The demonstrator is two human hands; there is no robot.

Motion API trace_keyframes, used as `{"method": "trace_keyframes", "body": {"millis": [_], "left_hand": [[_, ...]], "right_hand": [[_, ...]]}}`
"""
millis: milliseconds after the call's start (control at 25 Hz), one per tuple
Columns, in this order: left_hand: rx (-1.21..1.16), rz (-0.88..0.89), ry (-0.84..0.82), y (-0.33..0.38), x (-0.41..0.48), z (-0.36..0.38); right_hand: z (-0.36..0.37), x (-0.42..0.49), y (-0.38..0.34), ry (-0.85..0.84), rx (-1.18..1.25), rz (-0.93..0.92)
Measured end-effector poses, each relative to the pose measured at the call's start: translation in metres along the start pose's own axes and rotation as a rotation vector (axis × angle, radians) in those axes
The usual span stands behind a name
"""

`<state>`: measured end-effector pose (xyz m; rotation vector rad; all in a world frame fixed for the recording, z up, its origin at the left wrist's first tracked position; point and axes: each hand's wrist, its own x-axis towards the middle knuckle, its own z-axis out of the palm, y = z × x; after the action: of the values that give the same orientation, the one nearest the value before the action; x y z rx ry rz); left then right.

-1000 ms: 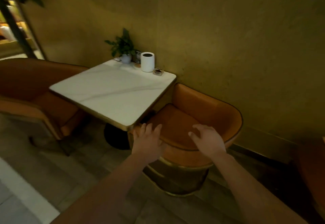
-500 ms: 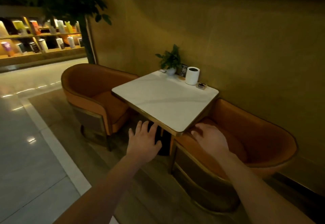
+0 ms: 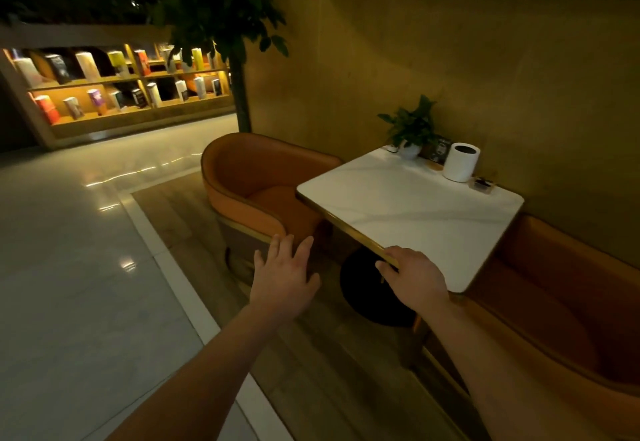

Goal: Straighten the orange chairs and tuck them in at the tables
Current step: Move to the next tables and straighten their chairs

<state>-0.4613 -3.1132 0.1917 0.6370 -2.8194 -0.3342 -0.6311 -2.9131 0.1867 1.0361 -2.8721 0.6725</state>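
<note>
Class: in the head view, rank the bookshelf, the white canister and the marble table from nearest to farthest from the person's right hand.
1. Marble table: the right hand is at its near edge.
2. White canister: across the table, by the wall.
3. Bookshelf: far left, beyond the aisle.

Honestly, nothing in here can actually be read. The small dark card with pale print (image 3: 439, 150) stands at the wall end of the white marble-look square table (image 3: 398, 205), and it has some light markings on it, but they're too blurry to get a single word out of. It's the same with the rows of coloured books (image 3: 88, 66) propped face-out on the lit wooden shelves (image 3: 86, 81) across the room — you can see the covers, not the titles. No numbers or brand names I could make out either.
</note>
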Motion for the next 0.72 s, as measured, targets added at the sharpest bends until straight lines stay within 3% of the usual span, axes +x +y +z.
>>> {"method": "trace_keyframes", "body": {"millis": [360,720], "left_hand": [[0.061,-0.112,0.018,-0.143,0.119,0.011],[0.072,-0.145,-0.007,-0.292,0.239,0.019]], "right_hand": [[0.097,0.179,-0.080,0.027,0.028,-0.115],[0.188,0.323,-0.172,-0.063,0.004,-0.182]]}}
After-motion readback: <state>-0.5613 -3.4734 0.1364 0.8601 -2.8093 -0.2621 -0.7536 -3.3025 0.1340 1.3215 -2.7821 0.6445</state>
